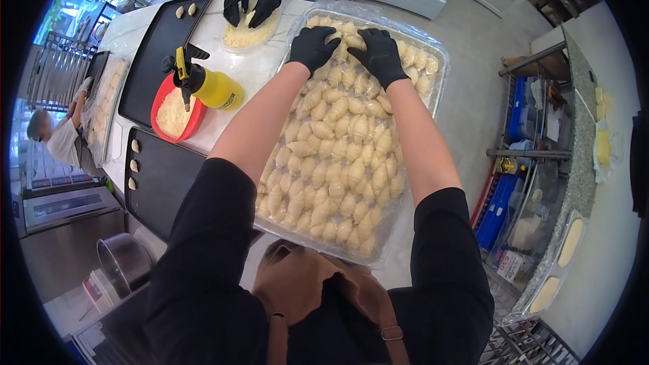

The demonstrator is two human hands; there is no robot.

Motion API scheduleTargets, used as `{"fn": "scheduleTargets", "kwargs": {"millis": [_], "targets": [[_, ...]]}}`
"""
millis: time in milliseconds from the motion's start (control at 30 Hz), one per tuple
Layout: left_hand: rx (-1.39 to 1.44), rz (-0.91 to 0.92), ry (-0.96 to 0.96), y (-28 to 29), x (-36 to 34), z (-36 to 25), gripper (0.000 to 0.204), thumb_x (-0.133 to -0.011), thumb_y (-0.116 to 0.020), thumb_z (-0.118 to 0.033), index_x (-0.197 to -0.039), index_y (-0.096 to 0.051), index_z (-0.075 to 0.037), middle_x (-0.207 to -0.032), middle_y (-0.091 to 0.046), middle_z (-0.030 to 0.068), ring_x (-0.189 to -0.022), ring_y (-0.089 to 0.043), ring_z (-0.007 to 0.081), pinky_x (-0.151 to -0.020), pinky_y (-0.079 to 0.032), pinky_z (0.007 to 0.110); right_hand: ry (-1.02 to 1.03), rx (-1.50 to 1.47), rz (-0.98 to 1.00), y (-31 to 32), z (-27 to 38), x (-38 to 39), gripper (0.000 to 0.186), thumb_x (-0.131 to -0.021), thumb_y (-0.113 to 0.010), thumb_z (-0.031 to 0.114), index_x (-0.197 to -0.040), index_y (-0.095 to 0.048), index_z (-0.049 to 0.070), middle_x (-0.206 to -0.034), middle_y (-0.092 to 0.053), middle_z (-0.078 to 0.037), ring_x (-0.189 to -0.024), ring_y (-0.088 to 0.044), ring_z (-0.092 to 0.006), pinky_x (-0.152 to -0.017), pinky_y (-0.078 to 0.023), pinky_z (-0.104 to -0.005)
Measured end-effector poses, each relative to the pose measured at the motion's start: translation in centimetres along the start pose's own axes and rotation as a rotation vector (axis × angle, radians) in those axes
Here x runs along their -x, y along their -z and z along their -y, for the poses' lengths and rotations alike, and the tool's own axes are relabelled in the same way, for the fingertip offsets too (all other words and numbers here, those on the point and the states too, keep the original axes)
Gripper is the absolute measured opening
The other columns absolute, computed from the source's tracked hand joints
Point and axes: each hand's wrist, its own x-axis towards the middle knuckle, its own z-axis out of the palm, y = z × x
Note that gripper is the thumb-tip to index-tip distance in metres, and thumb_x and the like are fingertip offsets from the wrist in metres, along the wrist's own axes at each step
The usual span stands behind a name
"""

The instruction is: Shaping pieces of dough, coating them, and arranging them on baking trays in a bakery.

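A large tray (441,71) lined with clear plastic holds many small pale unbaked croissants (331,142), lying close together in rows. Both of my hands wear black gloves and are at its far end. My left hand (313,49) has its thumb and fingers curled round unbaked croissants near the far left corner. Opposite it, my right hand (378,55) grips croissants from the other side, its thumb pointing inward. A few pieces show in the gap between the hands; the fingertips are partly hidden among the dough.
Left of the tray are a yellow spray bottle (220,90), a red bowl (199,115) of pale crumbs and dark baking trays (162,169) with a few croissants. Across the table a co-worker's gloved hands (253,5) work over a crumb-filled container (251,35). Shelving (534,154) stands right.
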Motion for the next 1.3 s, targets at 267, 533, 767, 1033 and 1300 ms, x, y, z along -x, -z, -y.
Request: {"fn": "scheduleTargets", "kwargs": {"millis": [267, 533, 767, 1033, 1300], "targets": [[0.187, -0.37, -0.352, 0.9, 0.2, 1.0, 0.052, -0.093, -0.06, -0.045, -0.127, -0.064, -0.006, -0.121, -0.069, 0.0138, -0.102, -0.066, 0.0335, -0.088, -0.053, 0.04, -0.268, -0.829, -0.093, 7.7, 2.2, 1.1, 0.041, -0.095, -0.064, 0.039, -0.12, -0.07, 0.007, -0.105, -0.075, -0.009, -0.093, -0.07, -0.0248, -0.084, -0.054, -0.0329], [0.141, 0.097, -0.033, 4.1, 9.9, 1.9, 0.049, -0.095, -0.059, -0.044, -0.124, -0.066, -0.004, -0.127, -0.064, 0.0174, -0.104, -0.065, 0.0318, -0.09, -0.052, 0.038, -0.138, 0.009, 0.216, 10.3, 1.8, 11.8, 0.045, -0.09, -0.07, 0.035, -0.118, -0.068, 0.001, -0.107, -0.068, -0.016, -0.093, -0.066, -0.0315, -0.085, -0.053, -0.0352], [-0.323, 0.009, -0.174, 3.2, 16.9, -1.1, 0.051, -0.084, -0.07, -0.044, -0.112, -0.066, -0.002, -0.119, -0.063, 0.0204, -0.104, -0.062, 0.0376, -0.09, -0.052, 0.044, -0.201, 0.077, 0.136, 8.4, 4.6, 14.5, 0.044, -0.079, -0.077, 0.027, -0.113, -0.065, 0.002, -0.104, -0.063, -0.018, -0.093, -0.063, -0.0352, -0.084, -0.052, -0.0403], [-0.095, 0.276, 0.04, 4.2, 13.9, -0.5, 0.048, -0.074, -0.08, -0.031, -0.107, -0.062, -0.001, -0.099, -0.067, 0.019, -0.087, -0.064, 0.0375, -0.08, -0.053, 0.042, -0.214, -0.213, 0.215, 9.9, 1.2, 8.7, 0.039, -0.076, -0.074, 0.02, -0.108, -0.062, 0.002, -0.1, -0.068, -0.017, -0.089, -0.066, -0.0361, -0.081, -0.053, -0.0406], [0.072, 0.301, -0.076, 4.2, 13.6, -2.5, 0.048, -0.074, -0.081, -0.027, -0.112, -0.064, -0.004, -0.096, -0.068, 0.017, -0.084, -0.064, 0.0357, -0.078, -0.053, 0.041, 0.047, -0.125, -0.034, 4.2, -5.1, 3.5, 0.047, -0.08, -0.072, 0.021, -0.123, -0.064, 0.004, -0.108, -0.068, -0.015, -0.097, -0.065, -0.0339, -0.086, -0.052, -0.0403]]}}
